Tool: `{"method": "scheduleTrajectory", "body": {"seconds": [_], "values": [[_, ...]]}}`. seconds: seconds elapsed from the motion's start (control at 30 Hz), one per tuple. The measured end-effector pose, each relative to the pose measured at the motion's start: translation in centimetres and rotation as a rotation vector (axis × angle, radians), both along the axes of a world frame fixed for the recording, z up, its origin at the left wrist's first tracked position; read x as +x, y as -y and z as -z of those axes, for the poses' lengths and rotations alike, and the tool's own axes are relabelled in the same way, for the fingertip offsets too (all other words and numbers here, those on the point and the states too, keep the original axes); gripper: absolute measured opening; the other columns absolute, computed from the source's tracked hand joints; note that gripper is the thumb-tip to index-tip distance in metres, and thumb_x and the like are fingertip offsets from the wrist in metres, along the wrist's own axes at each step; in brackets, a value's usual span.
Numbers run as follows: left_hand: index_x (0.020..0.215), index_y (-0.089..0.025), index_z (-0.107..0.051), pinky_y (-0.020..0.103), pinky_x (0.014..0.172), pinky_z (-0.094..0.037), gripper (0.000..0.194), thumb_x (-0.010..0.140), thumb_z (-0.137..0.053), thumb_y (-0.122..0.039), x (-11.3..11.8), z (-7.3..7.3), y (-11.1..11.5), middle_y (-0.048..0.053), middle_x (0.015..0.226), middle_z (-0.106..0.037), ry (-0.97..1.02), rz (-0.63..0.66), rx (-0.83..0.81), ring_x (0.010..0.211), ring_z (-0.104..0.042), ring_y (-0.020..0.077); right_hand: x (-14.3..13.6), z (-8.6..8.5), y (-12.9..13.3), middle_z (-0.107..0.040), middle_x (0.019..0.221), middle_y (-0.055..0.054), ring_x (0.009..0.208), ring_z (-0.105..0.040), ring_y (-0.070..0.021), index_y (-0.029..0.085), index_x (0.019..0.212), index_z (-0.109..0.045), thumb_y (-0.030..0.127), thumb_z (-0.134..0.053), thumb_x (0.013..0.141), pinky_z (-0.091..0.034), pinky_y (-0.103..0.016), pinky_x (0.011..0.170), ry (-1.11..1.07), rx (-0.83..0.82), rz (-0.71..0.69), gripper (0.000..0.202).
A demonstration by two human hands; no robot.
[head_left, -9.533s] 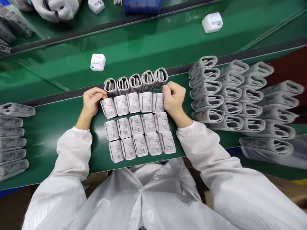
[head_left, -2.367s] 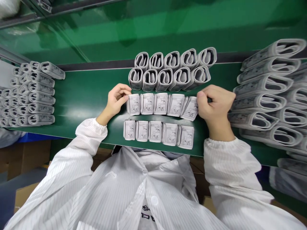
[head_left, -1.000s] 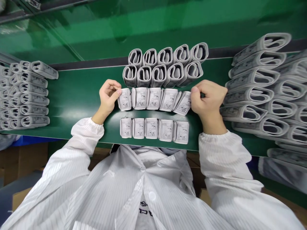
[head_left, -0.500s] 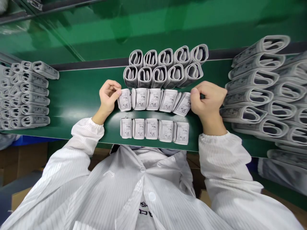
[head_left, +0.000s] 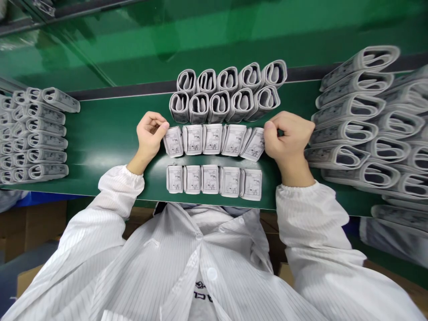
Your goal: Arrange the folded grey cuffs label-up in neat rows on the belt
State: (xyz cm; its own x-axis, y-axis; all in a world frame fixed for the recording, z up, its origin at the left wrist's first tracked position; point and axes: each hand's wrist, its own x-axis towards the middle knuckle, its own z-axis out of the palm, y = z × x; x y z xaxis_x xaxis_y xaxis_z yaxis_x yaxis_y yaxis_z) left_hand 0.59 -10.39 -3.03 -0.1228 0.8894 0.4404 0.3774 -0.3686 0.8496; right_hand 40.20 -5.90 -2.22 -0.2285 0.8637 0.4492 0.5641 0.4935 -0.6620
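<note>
A row of folded, printed grey-white bundles lies across the green tabletop between my hands. My left hand (head_left: 150, 132), thumb and fingers drawn together, pinches the upper left corner of the leftmost folded bundle (head_left: 173, 142). At the other end my right hand (head_left: 288, 133) is closed, with its thumb and forefinger at the edge of the rightmost folded bundle (head_left: 253, 145). That bundle tilts. The middle folded bundle (head_left: 211, 139) lies untouched, line drawing upward. Nearer my body is a second row of similar bundles (head_left: 210, 179). What my curled fingers cover is hidden.
Behind the rows, rolled bundles (head_left: 219, 107) stand on end in two lines. Tall stacks of folded bundles rise at the right (head_left: 347, 133) and the left (head_left: 48, 142). The green table (head_left: 107, 133) has its front edge close to my body.
My hands keep almost the same hold at the row's two ends. The whole view has shifted slightly, and the row looks nearly unchanged.
</note>
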Motion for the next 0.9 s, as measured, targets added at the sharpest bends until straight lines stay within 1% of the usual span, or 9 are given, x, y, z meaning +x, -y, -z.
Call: {"method": "scheduleTrajectory", "body": {"seconds": [0.13,0.2,0.33,0.43,0.53,0.67,0.73,0.8,0.9], "values": [[0.102,-0.030,-0.057,0.033,0.065,-0.053,0.051,0.100,-0.068,-0.079,0.2,-0.4,0.1,-0.002,0.082,-0.057,-0.041,-0.005,-0.037,0.067,-0.060,0.0132,0.6,0.6,0.0,-0.070,0.071,-0.011,0.074,-0.065,-0.0350,0.035,0.070,-0.067,0.057,-0.053,0.107,-0.046,-0.060,0.072,0.024,-0.065,0.023,0.045],[0.101,-0.029,-0.058,0.034,0.066,-0.052,0.051,0.101,-0.067,-0.079,0.3,-0.7,0.1,-0.001,0.083,-0.058,-0.060,-0.011,-0.047,0.069,-0.061,0.0136,0.6,0.6,0.0,-0.071,0.071,-0.011,0.075,-0.066,-0.0354,0.035,0.072,-0.068,0.056,-0.054,0.107,-0.046,-0.060,0.073,0.041,-0.070,0.031,0.044],[0.100,-0.028,-0.063,0.036,0.071,-0.052,0.049,0.101,-0.067,-0.077,-0.2,-1.5,0.2,0.000,0.084,-0.063,-0.142,-0.021,-0.045,0.074,-0.061,0.0159,0.2,0.3,-0.1,-0.064,0.065,-0.008,0.066,-0.062,-0.0285,0.031,0.065,-0.054,0.054,-0.051,0.108,-0.047,-0.052,0.065,0.044,0.038,0.025,0.050],[0.095,-0.027,-0.065,0.039,0.077,-0.053,0.054,0.093,-0.076,-0.079,-0.9,-1.9,0.1,0.001,0.087,-0.067,-0.288,0.050,-0.069,0.082,-0.063,0.0196,-0.4,-0.1,-0.2,-0.058,0.061,-0.005,0.058,-0.056,-0.0237,0.029,0.062,-0.044,0.055,-0.050,0.108,-0.044,-0.046,0.058,0.025,0.128,0.027,0.053],[0.087,-0.026,-0.063,0.042,0.084,-0.054,0.056,0.092,-0.077,-0.080,-1.1,-2.3,-0.1,0.003,0.088,-0.069,-0.374,0.127,-0.113,0.088,-0.063,0.0220,-0.9,-0.3,-0.2,-0.056,0.060,-0.004,0.056,-0.055,-0.0228,0.029,0.062,-0.042,0.053,-0.054,0.107,-0.042,-0.044,0.057,0.007,0.150,0.036,0.052],[0.087,-0.027,-0.060,0.044,0.090,-0.056,0.051,0.098,-0.072,-0.075,-0.6,-2.6,-0.1,0.004,0.095,-0.071,-0.275,0.192,-0.106,0.093,-0.067,0.0230,-1.1,-0.4,-0.2,-0.053,0.059,-0.002,0.053,-0.051,-0.0209,0.028,0.063,-0.043,0.048,-0.053,0.107,-0.036,-0.041,0.054,-0.048,0.241,0.019,0.049],[0.091,-0.028,-0.059,0.046,0.093,-0.057,0.050,0.100,-0.068,-0.076,-0.2,-2.6,0.0,0.005,0.102,-0.071,-0.205,0.187,-0.077,0.100,-0.070,0.0247,-1.1,-0.3,-0.2,-0.053,0.059,-0.002,0.053,-0.051,-0.0207,0.028,0.064,-0.044,0.045,-0.053,0.107,-0.035,-0.040,0.053,-0.063,0.266,0.006,0.047],[0.093,-0.028,-0.058,0.048,0.094,-0.058,0.051,0.102,-0.063,-0.078,0.0,-2.6,0.2,0.007,0.108,-0.072,-0.176,0.155,-0.050,0.105,-0.071,0.0263,-1.0,-0.3,-0.2,-0.055,0.060,-0.002,0.055,-0.053,-0.0221,0.029,0.064,-0.046,0.045,-0.053,0.106,-0.038,-0.042,0.055,-0.049,0.223,0.002,0.046],[0.095,-0.028,-0.057,0.049,0.094,-0.058,0.051,0.103,-0.060,-0.079,0.2,-2.4,0.5,0.007,0.109,-0.071,-0.185,0.114,-0.004,0.105,-0.071,0.0270,-0.7,-0.4,-0.1,-0.059,0.062,-0.005,0.058,-0.057,-0.0247,0.030,0.064,-0.046,0.050,-0.053,0.107,-0.043,-0.046,0.059,0.001,0.120,0.019,0.048]]}}
